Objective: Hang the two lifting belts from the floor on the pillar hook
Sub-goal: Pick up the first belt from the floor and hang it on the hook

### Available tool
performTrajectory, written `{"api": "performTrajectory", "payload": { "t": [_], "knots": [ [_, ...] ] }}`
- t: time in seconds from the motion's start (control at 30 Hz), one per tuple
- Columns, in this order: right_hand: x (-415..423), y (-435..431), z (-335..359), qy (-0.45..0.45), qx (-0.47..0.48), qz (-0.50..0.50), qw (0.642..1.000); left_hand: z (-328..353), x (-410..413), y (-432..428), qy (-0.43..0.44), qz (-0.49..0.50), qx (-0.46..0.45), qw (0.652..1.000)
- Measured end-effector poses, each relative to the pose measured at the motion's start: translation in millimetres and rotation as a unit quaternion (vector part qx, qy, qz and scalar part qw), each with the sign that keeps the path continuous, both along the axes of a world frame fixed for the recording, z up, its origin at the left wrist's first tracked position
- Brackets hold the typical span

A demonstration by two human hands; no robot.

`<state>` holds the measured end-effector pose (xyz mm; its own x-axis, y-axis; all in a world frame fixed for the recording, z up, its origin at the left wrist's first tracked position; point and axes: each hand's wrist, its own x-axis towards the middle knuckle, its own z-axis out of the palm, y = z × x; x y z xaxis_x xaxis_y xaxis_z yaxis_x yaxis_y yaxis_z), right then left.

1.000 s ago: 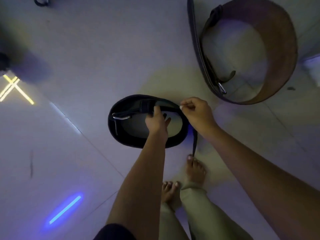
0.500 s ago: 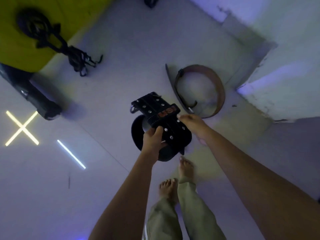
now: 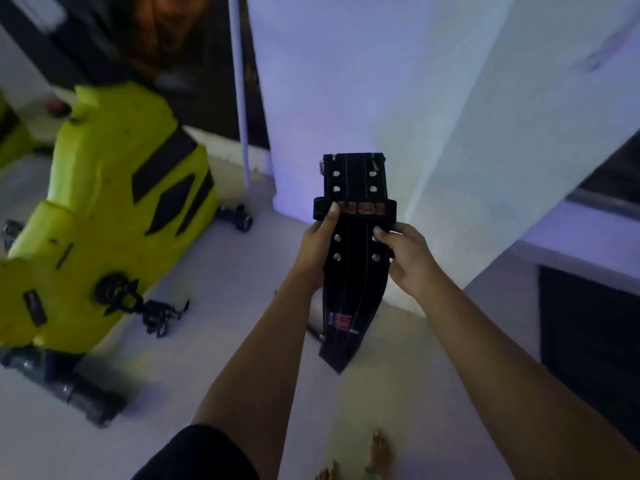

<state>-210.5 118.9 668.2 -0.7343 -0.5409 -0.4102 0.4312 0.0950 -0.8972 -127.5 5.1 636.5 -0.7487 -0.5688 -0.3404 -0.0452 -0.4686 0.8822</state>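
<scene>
- The black lifting belt (image 3: 351, 271) is held up in front of the white pillar (image 3: 398, 98), off the floor, its loose tail hanging down.
- It looks thick, stiff and fairly heavy; the buckle end and keeper loop seem the best hold.
- Left hand (image 3: 317, 245) and right hand (image 3: 407, 259) each clasp an edge, thumbs on the studded face.
- No hook or second belt shows here.
- A yellow padded machine (image 3: 104, 209) stands well left; the way looks open.
</scene>
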Motion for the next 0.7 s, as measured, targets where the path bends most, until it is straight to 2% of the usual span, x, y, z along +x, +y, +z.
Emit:
{"api": "performTrajectory", "payload": {
  "t": [0.13,0.33,0.47,0.53,0.6,0.7],
  "knots": [
    [-30,40,100,0.034,-0.089,-0.034,0.995,82,-57,30,0.088,-0.047,-0.021,0.995],
    [-88,92,189,0.127,-0.114,-0.168,0.971,180,-127,79,0.178,-0.172,-0.079,0.966],
    [-125,124,223,0.176,-0.145,-0.194,0.954,239,-168,107,0.226,-0.142,-0.155,0.951],
    [-140,138,235,0.205,-0.123,-0.178,0.955,261,-187,123,0.251,-0.133,-0.167,0.944],
    [-156,148,247,0.205,-0.093,-0.158,0.961,279,-205,137,0.270,-0.118,-0.178,0.939],
    [-183,154,272,0.199,-0.139,-0.180,0.953,306,-229,150,0.276,-0.095,-0.218,0.931]
  ]
}}
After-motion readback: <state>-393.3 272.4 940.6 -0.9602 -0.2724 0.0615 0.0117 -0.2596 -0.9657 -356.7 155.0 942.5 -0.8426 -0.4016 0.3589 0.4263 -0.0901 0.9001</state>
